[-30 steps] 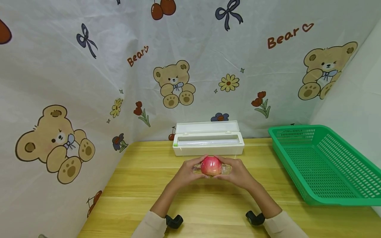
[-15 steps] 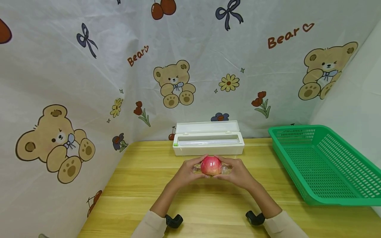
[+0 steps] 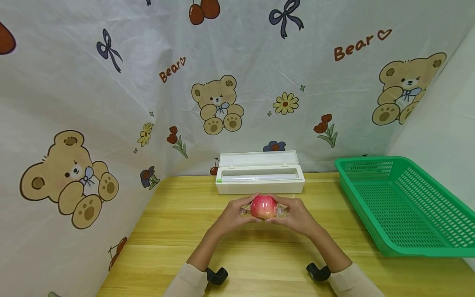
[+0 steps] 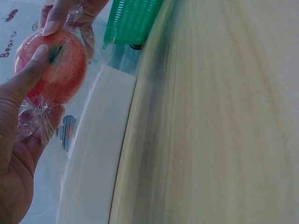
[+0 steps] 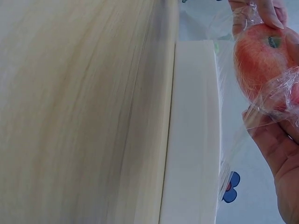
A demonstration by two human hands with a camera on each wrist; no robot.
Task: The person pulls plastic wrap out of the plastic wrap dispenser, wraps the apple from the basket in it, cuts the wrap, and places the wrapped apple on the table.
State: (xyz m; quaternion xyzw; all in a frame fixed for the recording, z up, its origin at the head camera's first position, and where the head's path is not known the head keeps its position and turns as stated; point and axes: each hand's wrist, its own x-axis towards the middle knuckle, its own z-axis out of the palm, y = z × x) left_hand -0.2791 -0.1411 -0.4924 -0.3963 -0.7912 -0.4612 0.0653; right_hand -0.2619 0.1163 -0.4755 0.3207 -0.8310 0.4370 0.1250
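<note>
A red apple (image 3: 263,207) with clear cling film about it is held between both hands, above the table in the head view. My left hand (image 3: 233,214) grips its left side, with the thumb lying near the stem in the left wrist view. From the opposite side my right hand (image 3: 297,215) grips the same apple. Crinkled cling film (image 4: 30,119) bunches between the left thumb and fingers. On the right, more gathered film (image 5: 280,91) lies against the fruit at the right palm. The apple's far side is hidden in the head view.
Behind the hands stands a white cling film dispenser box (image 3: 259,188), its lid (image 3: 259,158) raised and a film roll (image 3: 259,177) inside. A green perforated basket (image 3: 393,243) is at the right. Patterned cloth (image 3: 252,53) hangs behind the wooden table (image 3: 178,235).
The film at the apple's sides looks slightly more crumpled. Both hands and the apple stay almost where they were.
</note>
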